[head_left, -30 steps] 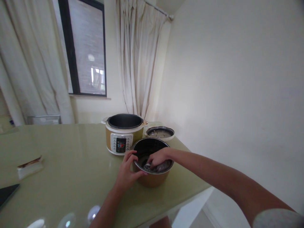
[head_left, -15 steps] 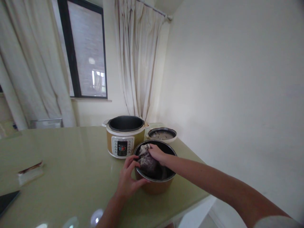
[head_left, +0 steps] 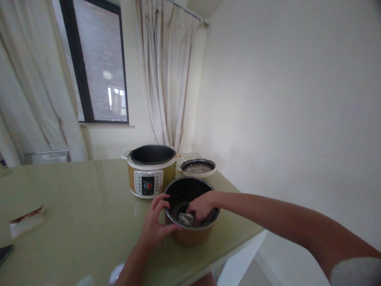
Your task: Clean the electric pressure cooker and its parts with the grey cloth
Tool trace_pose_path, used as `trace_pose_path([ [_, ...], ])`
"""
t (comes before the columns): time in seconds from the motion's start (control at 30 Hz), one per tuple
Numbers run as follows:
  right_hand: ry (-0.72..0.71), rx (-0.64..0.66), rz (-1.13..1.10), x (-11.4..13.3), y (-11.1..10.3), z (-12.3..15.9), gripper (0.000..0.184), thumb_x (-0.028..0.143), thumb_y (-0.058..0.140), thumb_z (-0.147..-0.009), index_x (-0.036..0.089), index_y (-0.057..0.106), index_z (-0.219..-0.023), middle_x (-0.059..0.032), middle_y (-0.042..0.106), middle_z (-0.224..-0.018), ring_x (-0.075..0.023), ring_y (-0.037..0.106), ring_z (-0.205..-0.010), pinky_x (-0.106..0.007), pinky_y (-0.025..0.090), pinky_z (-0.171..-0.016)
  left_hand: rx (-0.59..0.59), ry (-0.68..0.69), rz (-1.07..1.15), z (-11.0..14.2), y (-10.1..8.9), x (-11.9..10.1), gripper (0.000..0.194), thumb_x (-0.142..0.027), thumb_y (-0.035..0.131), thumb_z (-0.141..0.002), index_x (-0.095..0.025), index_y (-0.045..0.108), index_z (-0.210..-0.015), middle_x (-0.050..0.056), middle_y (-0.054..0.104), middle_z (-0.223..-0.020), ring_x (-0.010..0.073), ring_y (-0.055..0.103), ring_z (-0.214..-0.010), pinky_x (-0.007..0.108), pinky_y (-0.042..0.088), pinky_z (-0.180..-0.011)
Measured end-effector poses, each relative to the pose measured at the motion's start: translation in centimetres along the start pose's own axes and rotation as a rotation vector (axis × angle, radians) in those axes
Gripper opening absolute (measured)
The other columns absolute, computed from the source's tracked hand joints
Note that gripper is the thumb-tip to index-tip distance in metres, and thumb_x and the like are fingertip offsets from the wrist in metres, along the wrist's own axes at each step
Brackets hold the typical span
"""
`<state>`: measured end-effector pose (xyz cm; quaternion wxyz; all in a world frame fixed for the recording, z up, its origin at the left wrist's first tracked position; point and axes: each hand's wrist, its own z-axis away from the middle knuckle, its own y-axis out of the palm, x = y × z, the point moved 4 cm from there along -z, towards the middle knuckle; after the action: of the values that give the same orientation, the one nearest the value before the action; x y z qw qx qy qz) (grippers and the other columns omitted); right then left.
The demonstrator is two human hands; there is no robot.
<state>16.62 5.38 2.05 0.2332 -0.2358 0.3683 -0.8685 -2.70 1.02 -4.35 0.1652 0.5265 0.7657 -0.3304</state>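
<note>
A round cooker inner pot (head_left: 193,235), dark inside and brown outside, stands near the table's right edge. My left hand (head_left: 157,223) grips its left rim, fingers at the rim and thumb along the front. Reaching down inside the pot, my right hand (head_left: 203,206) is closed on a crumpled grey-and-white cloth (head_left: 187,218), pressed low against the near inner wall. The hand and the pot's front rim hide part of the cloth. Behind stands the white-and-gold electric pressure cooker (head_left: 152,174), lidless, with its control panel facing me.
The cooker lid (head_left: 198,168) lies upturned behind the pot. On the left of the green table (head_left: 89,206) are a small pale packet (head_left: 27,222) and a dark flat object (head_left: 5,252). A white wall (head_left: 282,119) rises at the right.
My right hand has gone deeper into the pot with the cloth, from the upper left inside down to the near wall. My left hand stays on the rim. The view has turned slightly right.
</note>
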Motion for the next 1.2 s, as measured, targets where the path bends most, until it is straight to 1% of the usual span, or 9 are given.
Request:
trace_pose_path([
  [0.1, 0.075, -0.141, 0.328, -1.6, -0.5, 1.4, 0.030, 0.013, 0.082, -0.067, 0.024, 0.080, -0.095, -0.0097, 0.076, -0.108, -0.0313, 0.069, -0.101, -0.039, 0.051, -0.085, 0.023, 0.048, 0.011, 0.0, 0.1, -0.6, 0.061, -0.066, 0.093, -0.061, -0.023, 0.061, -0.091, 0.014, 0.064, -0.128, 0.0327, 0.068, -0.116, 0.046, 0.061, -0.094],
  [0.2, 0.078, -0.379, 0.568, -2.2, -1.9, 2.3, 0.022, 0.008, 0.074, -0.078, 0.023, 0.079, -0.093, -0.0161, 0.070, -0.128, -0.0349, 0.062, -0.116, -0.043, 0.050, -0.091, 0.028, 0.070, 0.008, 0.1, 0.4, -1.1, 0.061, -0.067, 0.092, -0.062, -0.023, 0.061, -0.089, 0.013, 0.064, -0.125, 0.0324, 0.068, -0.115, 0.045, 0.060, -0.093],
  [0.33, -0.276, -0.507, 0.670, -0.4, -3.4, 2.1, 0.025, 0.014, 0.054, -0.100, 0.024, 0.075, -0.090, -0.0131, 0.067, -0.132, -0.0318, 0.055, -0.126, -0.047, 0.044, -0.102, -0.003, 0.066, -0.020, 0.2, 0.6, -1.2, 0.055, -0.066, 0.090, -0.067, -0.023, 0.062, -0.087, 0.012, 0.064, -0.120, 0.0305, 0.070, -0.109, 0.042, 0.061, -0.088],
  [0.5, -0.608, -0.367, 0.704, 2.1, -3.4, 0.8, 0.030, 0.022, 0.043, -0.108, 0.027, 0.072, -0.107, -0.0062, 0.065, -0.139, -0.0263, 0.048, -0.136, -0.044, 0.040, -0.111, 0.001, 0.083, -0.003, 0.3, 0.5, -1.3, 0.053, -0.065, 0.088, -0.071, -0.023, 0.062, -0.090, 0.012, 0.064, -0.121, 0.0295, 0.069, -0.109, 0.041, 0.060, -0.090],
  [0.67, -0.302, -0.503, 0.718, 0.0, -3.5, 0.1, 0.024, 0.019, 0.051, -0.105, 0.022, 0.074, -0.109, -0.0107, 0.068, -0.135, -0.0291, 0.054, -0.128, -0.043, 0.043, -0.103, -0.016, 0.052, -0.018, 0.2, 0.2, -1.2, 0.054, -0.064, 0.091, -0.067, -0.023, 0.063, -0.088, 0.013, 0.064, -0.123, 0.0308, 0.069, -0.111, 0.042, 0.061, -0.091],
  [0.8, 0.026, -0.461, 0.569, -3.0, -2.4, 0.6, 0.015, 0.009, 0.071, -0.083, 0.019, 0.077, -0.092, -0.0184, 0.073, -0.120, -0.0341, 0.064, -0.112, -0.043, 0.050, -0.091, -0.022, 0.017, -0.042, -0.1, 0.5, -1.1, 0.052, -0.060, 0.093, -0.066, -0.023, 0.063, -0.088, 0.011, 0.065, -0.123, 0.0306, 0.070, -0.112, 0.043, 0.061, -0.092],
  [0.93, 0.192, -0.308, 0.327, -4.3, -1.2, 1.2, 0.004, 0.019, 0.078, -0.073, 0.021, 0.075, -0.073, -0.0119, 0.077, -0.089, -0.0319, 0.072, -0.090, -0.042, 0.053, -0.083, -0.026, -0.006, -0.044, -0.2, 1.0, -1.1, 0.050, -0.056, 0.094, -0.065, -0.024, 0.064, -0.089, 0.010, 0.065, -0.123, 0.0304, 0.069, -0.114, 0.045, 0.060, -0.094],
  [1.07, 0.120, -0.097, -0.042, -2.8, -0.1, 0.5, 0.005, 0.024, 0.072, -0.076, 0.020, 0.075, -0.077, -0.0025, 0.072, -0.076, -0.0256, 0.070, -0.082, -0.035, 0.052, -0.082, -0.033, -0.018, 0.005, -0.3, 1.3, -1.2, 0.053, -0.056, 0.096, -0.063, -0.023, 0.063, -0.089, 0.011, 0.066, -0.125, 0.0318, 0.068, -0.116, 0.048, 0.059, -0.098],
  [1.2, -0.036, -0.275, -0.434, -0.2, 0.1, -1.1, 0.025, 0.018, 0.062, -0.083, 0.019, 0.074, -0.105, -0.0013, 0.076, -0.101, -0.0209, 0.069, -0.097, -0.029, 0.051, -0.088, -0.026, -0.032, 0.074, 0.0, 1.6, -0.8, 0.056, -0.057, 0.092, -0.069, -0.024, 0.066, -0.105, 0.013, 0.064, -0.134, 0.0325, 0.066, -0.123, 0.051, 0.058, -0.102],
])
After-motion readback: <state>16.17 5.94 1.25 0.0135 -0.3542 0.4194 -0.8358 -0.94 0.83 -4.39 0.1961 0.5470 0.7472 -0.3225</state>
